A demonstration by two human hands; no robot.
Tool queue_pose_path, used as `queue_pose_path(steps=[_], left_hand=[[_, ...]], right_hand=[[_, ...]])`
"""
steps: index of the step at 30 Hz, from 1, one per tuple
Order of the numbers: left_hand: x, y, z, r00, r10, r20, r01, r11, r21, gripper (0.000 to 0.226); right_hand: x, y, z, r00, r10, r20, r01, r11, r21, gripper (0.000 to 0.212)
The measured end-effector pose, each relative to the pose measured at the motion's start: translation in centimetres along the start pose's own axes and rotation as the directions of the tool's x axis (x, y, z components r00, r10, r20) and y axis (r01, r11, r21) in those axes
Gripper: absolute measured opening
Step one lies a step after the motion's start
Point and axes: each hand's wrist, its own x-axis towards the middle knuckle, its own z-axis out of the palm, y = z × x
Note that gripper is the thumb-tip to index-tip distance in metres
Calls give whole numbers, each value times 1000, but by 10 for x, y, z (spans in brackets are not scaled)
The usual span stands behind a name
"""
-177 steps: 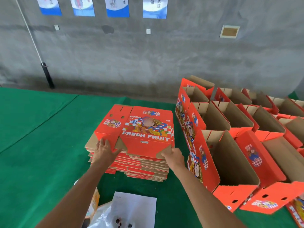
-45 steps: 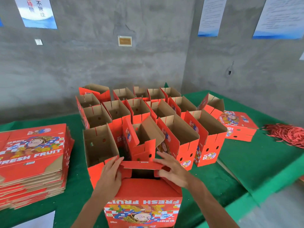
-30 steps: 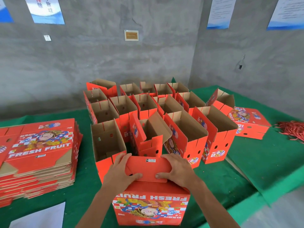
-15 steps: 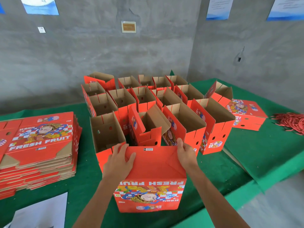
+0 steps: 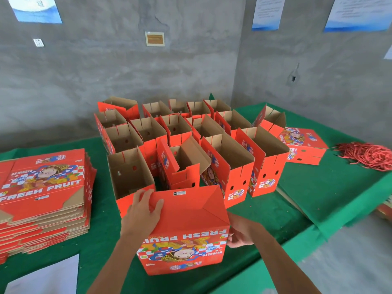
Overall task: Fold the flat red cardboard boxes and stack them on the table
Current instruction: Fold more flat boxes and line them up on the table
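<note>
The flaps of the red box are now folded shut — left hand presses flat on top, right hand holds its side — so it can join the others.

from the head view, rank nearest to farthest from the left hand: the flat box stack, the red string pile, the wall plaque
1. Flat box stack: on the table, to the left of the left hand.
2. Red string pile: far right on the table.
3. Wall plaque: up on the back wall.
</note>
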Motion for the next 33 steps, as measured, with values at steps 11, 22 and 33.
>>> queue_pose_path(steps=[11,22,33], left_hand=[[-21,31,15,985,-165,44,166,865,-473,64],[-27,156,52,701,204,683,538,478,-694,66],[-41,294,123,654,539,531,193,560,-806,44]], right_hand=[[-68,-49,-49,910,-306,-281,201,916,-346,65],[-178,-60,-41,584,-720,-376,-92,401,-911,50],[-151,23,-88,356,-708,-610,-358,500,-789,52]])
